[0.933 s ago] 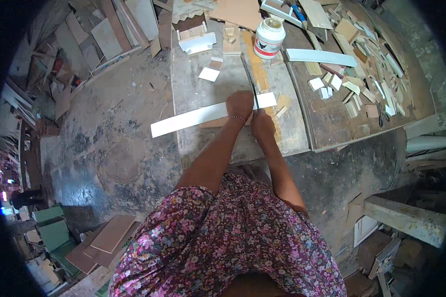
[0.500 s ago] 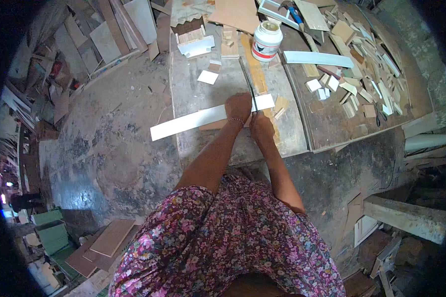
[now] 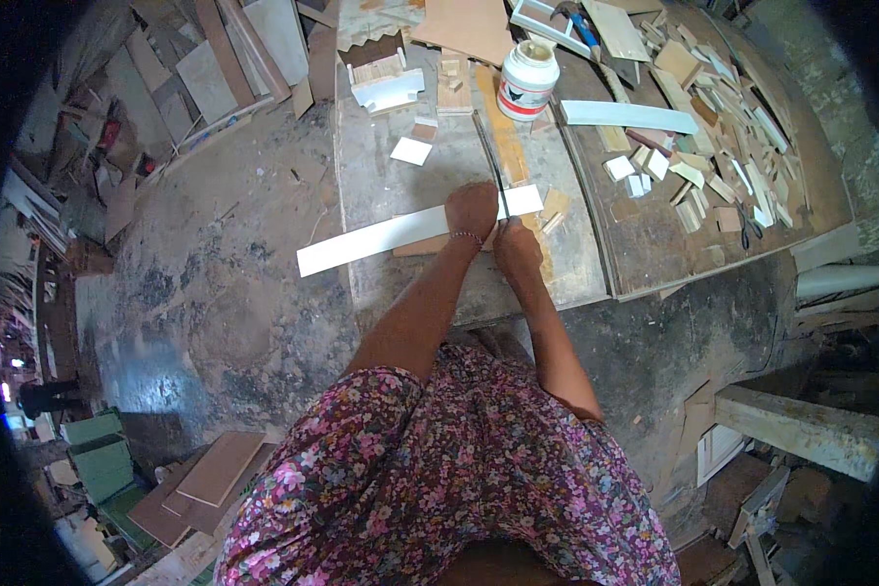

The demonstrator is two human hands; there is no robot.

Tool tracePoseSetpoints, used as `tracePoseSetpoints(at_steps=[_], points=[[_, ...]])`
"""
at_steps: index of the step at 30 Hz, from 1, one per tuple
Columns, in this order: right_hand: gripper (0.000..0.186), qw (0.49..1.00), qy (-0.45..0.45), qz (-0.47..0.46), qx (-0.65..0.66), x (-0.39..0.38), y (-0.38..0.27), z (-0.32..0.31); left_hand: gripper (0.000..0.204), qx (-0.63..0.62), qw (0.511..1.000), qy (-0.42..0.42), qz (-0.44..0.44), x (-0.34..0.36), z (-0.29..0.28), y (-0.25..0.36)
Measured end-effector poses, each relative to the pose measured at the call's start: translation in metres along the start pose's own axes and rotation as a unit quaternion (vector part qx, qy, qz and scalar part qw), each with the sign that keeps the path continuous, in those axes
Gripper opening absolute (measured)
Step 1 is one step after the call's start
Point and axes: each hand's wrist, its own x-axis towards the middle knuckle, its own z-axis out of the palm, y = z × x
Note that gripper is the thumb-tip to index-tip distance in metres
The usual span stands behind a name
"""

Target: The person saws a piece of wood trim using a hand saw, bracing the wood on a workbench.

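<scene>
A long white board strip [image 3: 371, 241] lies slantwise across the worktable, its left end jutting past the table's left edge. My left hand [image 3: 472, 209] is closed over the strip near its right end and presses it down; a bracelet circles that wrist. Across the strip, just right of these fingers, runs a narrow dark saw blade [image 3: 490, 146] that points away from me. My right hand [image 3: 518, 250] is closed around the saw's near end, on the near side of the strip; the grip is hidden inside the fist. Beneath the strip shows part of a brown board [image 3: 415, 247].
A white glue tub [image 3: 528, 80] stands open beyond my hands. Small white and wooden offcuts [image 3: 689, 176] pile up on the right, with a blue-handled hammer [image 3: 581, 29] behind. Another white strip [image 3: 628, 117] lies there. Boards [image 3: 215, 474] lean at lower left.
The saw blade looks slightly turned, with more of its side showing. Both hands and the white strip stay in nearly the same place.
</scene>
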Motion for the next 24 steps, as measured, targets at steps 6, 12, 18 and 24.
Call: tracePoseSetpoints(at_steps=[6,12,18,24], points=[[0.031,0.999,0.016,-0.026,0.018,-0.012,-0.006,-0.001,0.038,0.000,1.000,0.007,0.004,0.001,0.017,-0.013],[0.030,0.999,0.034,-0.028,0.012,-0.006,-0.005,-0.001,0.038,-0.016,1.000,0.007,0.000,0.001,0.015,-0.010],[0.029,0.999,0.028,-0.034,-0.012,-0.001,0.000,0.003,0.040,-0.044,0.998,-0.011,-0.043,0.001,0.006,-0.005],[0.031,1.000,0.011,-0.022,-0.010,-0.004,-0.001,0.002,0.039,-0.022,1.000,-0.017,-0.007,0.001,0.007,-0.007]])
